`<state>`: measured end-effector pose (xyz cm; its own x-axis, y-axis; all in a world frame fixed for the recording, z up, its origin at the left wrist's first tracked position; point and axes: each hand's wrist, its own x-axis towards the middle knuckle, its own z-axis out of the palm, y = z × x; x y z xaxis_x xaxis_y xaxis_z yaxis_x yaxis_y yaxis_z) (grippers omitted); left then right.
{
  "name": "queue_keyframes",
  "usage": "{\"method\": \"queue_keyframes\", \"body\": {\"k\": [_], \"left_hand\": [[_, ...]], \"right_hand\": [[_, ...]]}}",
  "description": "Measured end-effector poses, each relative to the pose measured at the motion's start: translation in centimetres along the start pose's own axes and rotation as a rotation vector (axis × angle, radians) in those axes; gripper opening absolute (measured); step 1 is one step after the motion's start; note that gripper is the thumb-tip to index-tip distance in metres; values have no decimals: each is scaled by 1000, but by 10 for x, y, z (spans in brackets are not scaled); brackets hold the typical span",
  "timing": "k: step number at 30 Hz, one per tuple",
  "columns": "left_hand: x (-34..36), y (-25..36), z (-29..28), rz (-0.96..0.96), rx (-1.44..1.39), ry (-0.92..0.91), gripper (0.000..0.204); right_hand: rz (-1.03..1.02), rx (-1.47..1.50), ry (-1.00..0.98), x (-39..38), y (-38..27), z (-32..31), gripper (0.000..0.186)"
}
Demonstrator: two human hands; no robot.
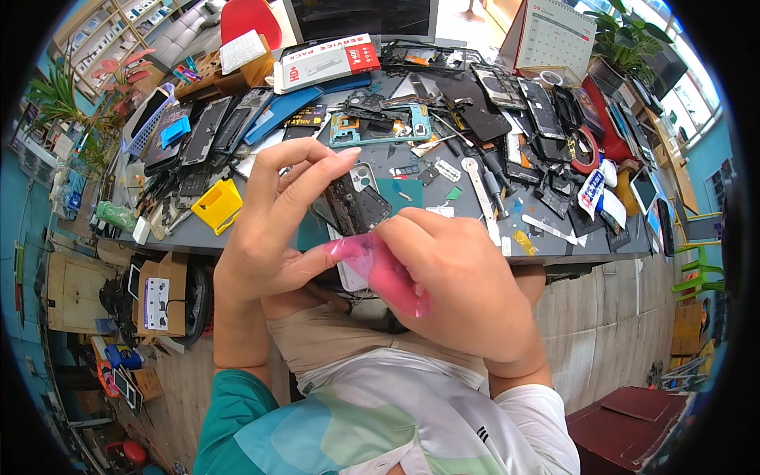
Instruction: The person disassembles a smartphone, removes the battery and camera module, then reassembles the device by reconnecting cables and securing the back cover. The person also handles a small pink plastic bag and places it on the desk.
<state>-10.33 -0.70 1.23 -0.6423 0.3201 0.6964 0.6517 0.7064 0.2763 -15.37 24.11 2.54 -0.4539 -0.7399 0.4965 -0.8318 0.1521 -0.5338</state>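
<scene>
My left hand [265,229] curls around a dark phone part [352,206], its index finger near the upper end and its thumb near the lower. A glossy, see-through pink film [388,277] stretches from that thumb tip to my right hand [455,285]. The right fingers are closed on the film, and their tips are partly hidden behind the hand. Behind the dark part, a pale phone back with camera rings [364,176] shows in part. A teal mat [408,194] lies under the work on the grey desk.
Phone frames, screens and loose parts crowd the desk. A teal phone frame [380,127], a yellow plastic holder [217,207], a white pry tool [479,198] and a screwdriver [495,170] surround the hands. A white and red box [328,65] and a monitor [360,17] stand behind.
</scene>
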Motion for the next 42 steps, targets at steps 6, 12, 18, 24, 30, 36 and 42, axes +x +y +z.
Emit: {"method": "queue_keyframes", "body": {"k": [6, 12, 18, 24, 30, 36, 42], "left_hand": [[-4, -7, 1, -19, 35, 78, 84], [-9, -9, 0, -24, 37, 115, 85], [-9, -3, 3, -63, 39, 157, 85], [-4, 3, 6, -20, 127, 183, 86], [-9, 0, 12, -57, 108, 253, 90], [-12, -4, 13, -36, 128, 304, 91], [-15, -1, 11, -50, 51, 283, 86]], "right_hand": [[-34, 31, 176, -7, 0, 24, 30], [-30, 77, 222, -11, 2, 33, 34], [-52, 144, 185, -7, 8, 25, 24], [-44, 64, 77, -1, 5, 11, 18], [-68, -17, 166, -2, 3, 17, 18], [-105, 35, 225, -12, 1, 20, 32], [-160, 13, 415, -15, 1, 42, 26]]}}
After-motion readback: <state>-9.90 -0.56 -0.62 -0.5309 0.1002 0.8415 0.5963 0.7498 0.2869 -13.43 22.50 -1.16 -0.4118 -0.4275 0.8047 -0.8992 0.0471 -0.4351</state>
